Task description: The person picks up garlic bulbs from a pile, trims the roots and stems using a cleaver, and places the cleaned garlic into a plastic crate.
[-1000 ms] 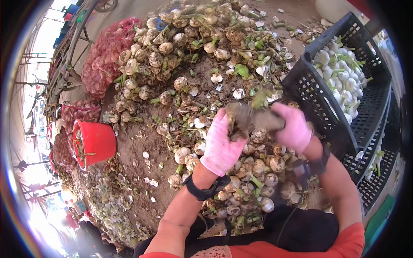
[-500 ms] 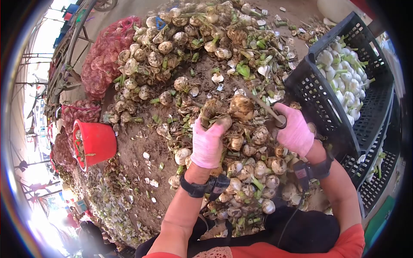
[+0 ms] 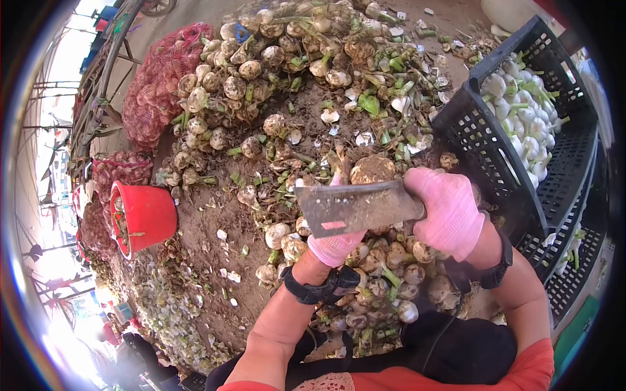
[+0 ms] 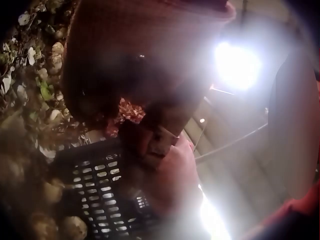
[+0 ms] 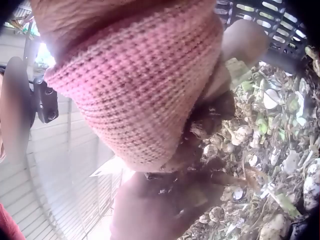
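Bulb: muddy, raised above the pile of unwashed garlic, just behind the upper edge of the cleaver. Held from below in the left hand, pink-gloved, fingers curled up round it. Largely hidden by the blade, with one fingertip showing beside the bulb.

Gripped by its handle in the right hand, also pink-gloved, fist closed tight: the cleaver, broad blade turned flat toward the head camera and lying across the left hand. Touching the bulb or only in front of it: cannot tell.

Just right of the right hand, a black crate, tilted, with white bulbs lying inside against its far wall. Farther off, past the hands, a large heap of dirty garlic with green stalks, and loose skins and stalk ends scattered on the earth between heap and pile. Well to the left, a red bucket and red net sacks.

Little to read in either wrist view: knit glove close up, blurred, with crate mesh and litter behind.
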`<state>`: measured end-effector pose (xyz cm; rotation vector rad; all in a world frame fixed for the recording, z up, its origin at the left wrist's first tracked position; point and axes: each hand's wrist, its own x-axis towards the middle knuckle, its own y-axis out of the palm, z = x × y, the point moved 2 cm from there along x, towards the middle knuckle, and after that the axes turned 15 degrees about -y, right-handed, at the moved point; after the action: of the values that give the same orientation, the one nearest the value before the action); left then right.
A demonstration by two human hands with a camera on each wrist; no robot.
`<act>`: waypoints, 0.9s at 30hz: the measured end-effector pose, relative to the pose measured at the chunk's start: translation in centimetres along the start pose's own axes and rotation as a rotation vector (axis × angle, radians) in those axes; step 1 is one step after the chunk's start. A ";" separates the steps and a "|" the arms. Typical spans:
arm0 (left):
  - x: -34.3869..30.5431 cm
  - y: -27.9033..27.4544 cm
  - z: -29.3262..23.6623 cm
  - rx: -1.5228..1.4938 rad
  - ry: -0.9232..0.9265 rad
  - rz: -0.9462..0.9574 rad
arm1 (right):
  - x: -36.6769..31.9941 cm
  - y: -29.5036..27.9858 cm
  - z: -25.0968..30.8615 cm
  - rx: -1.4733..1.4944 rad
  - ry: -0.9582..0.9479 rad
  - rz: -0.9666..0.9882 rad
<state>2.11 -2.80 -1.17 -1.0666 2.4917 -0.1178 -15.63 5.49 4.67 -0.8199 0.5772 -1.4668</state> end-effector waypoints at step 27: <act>1.8 2.6 -0.9 -1.412 -0.575 0.437 | -0.9 4.4 -1.9 0.028 -0.097 -0.039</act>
<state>-1.09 -2.32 -1.64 -0.6894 1.9494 1.9598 -14.38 5.77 0.01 -0.8793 0.4686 -1.4590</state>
